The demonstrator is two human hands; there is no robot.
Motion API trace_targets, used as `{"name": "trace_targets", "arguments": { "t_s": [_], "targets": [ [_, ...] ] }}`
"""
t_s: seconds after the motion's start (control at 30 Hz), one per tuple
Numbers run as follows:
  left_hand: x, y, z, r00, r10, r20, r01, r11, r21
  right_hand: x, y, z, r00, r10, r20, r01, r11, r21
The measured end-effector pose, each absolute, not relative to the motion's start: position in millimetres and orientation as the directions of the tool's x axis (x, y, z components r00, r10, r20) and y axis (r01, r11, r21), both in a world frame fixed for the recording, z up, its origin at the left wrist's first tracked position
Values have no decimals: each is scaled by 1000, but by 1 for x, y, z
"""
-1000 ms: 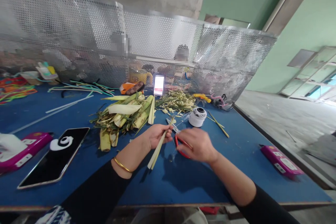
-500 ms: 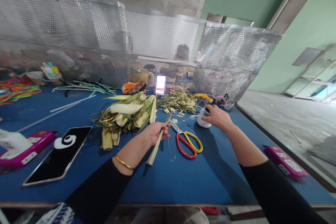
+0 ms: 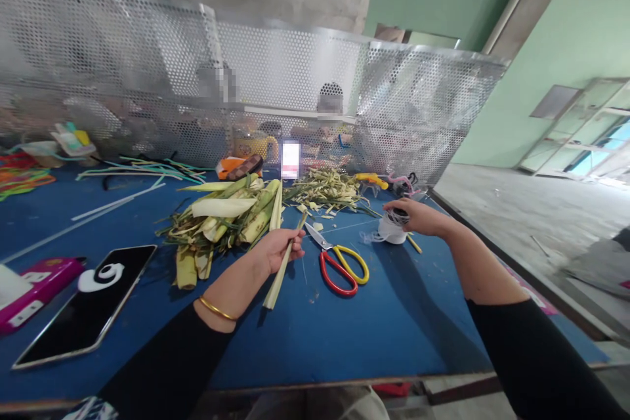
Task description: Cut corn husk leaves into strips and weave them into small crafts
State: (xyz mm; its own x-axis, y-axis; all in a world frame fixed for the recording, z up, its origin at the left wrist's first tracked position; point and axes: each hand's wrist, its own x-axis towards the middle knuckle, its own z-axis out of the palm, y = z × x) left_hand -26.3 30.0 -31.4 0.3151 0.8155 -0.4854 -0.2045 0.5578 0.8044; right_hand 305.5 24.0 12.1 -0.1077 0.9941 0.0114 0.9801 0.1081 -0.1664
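Observation:
My left hand [image 3: 283,251] is closed round a folded pale-green husk strip [image 3: 278,279], which slants down toward the table's front. At the right, my right hand [image 3: 418,215] grips the top of a white spool of thread [image 3: 392,228] from above. A thin thread runs left from the spool toward my left hand. Between the hands lie scissors [image 3: 339,261] with one red and one yellow handle, blades pointing up and left. A thin brown stick [image 3: 414,244] lies just right of the spool.
Corn husks [image 3: 226,210] are heaped left of centre, with cut scraps [image 3: 327,189] behind the scissors. A phone [image 3: 93,305] and a magenta box [image 3: 39,289] lie at the left. A perforated metal screen [image 3: 295,72] closes off the back; people show through it.
My right hand and the spool have moved slightly right, baring the brown stick beside it. The view has turned a little to the right. My left hand still holds the strip.

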Motion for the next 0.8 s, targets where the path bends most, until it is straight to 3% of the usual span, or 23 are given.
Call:
{"name": "trace_targets", "arguments": {
  "t_s": [0.13,0.2,0.33,0.37,0.4,0.5,0.6,0.67,0.73,0.8],
  "targets": [
    [-26,30,-31,309,820,-481,-199,550,811,306,23,7,-75,997,6,973,75,-220],
    [-25,30,-31,308,820,-483,-196,552,811,301,19,2,-33,997,72,972,49,-231],
    [-25,30,-29,303,821,-485,-189,550,813,275,-5,-9,39,878,477,986,43,-158],
    [-26,30,-29,302,821,-484,-186,549,815,262,-12,-13,48,851,523,985,45,-165],
    [-26,29,-28,300,822,-484,-183,548,816,247,-20,-18,-2,881,472,978,100,-183],
    [-26,28,-28,298,820,-488,-171,549,818,197,-40,-35,-228,964,141,939,255,-231],
    [-28,27,-26,308,816,-489,-152,550,821,161,-47,-45,-214,973,90,973,220,-65],
    [-29,27,-24,320,812,-488,-144,551,822,156,-48,-44,-169,985,28,985,170,-29],
    [-30,28,-22,331,806,-490,-142,556,819,164,-51,-39,-145,989,-29,987,142,-74],
    [-30,28,-21,346,798,-494,-141,564,813,180,-57,-33,-118,987,-112,963,86,-257]
  ]
}}
